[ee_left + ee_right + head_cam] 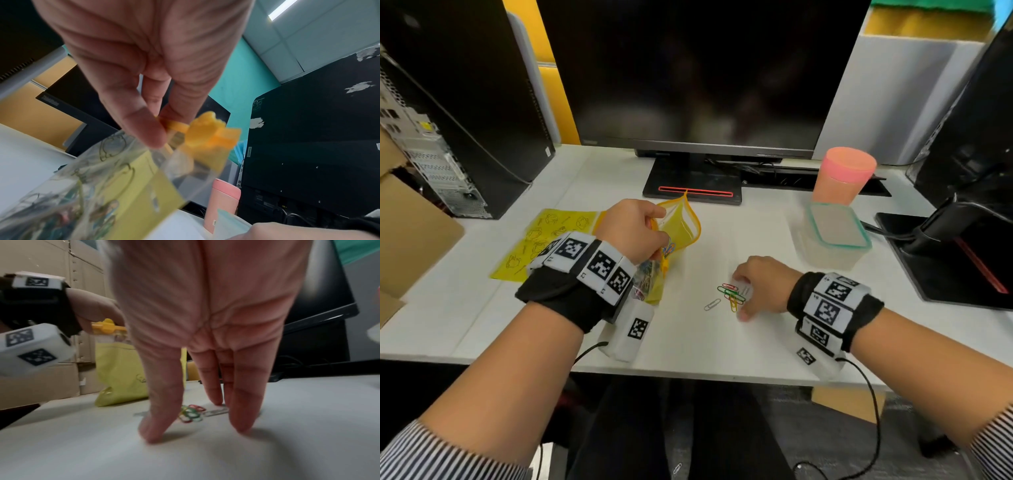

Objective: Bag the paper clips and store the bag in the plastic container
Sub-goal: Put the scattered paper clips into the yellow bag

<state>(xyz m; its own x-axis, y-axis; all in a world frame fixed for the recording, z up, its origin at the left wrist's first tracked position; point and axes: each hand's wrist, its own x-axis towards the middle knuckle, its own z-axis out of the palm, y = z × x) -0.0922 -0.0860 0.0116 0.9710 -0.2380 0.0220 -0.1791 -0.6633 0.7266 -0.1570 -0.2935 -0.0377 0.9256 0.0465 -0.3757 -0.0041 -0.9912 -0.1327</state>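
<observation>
A yellow zip bag (683, 222) stands on the white desk, mouth held wide, with several coloured paper clips (668, 250) inside. My left hand (635, 233) pinches its top edge beside the orange zipper slider (205, 129), thumb and fingers (150, 129) closed on the rim. To the right, a small heap of loose coloured clips (730, 294) and one silver clip (712, 304) lie on the desk. My right hand (756, 284) arches over the heap, its fingertips (242, 421) on the desk around the clips (191, 413), pinching none. The lidded plastic container (814, 222) sits at the right.
A second yellow bag (544, 240) lies flat to the left. A pink cup (846, 178) stands behind the container. The monitor base (693, 185) is behind the bag, a computer tower (465, 113) at far left, and a second stand (945, 240) at right.
</observation>
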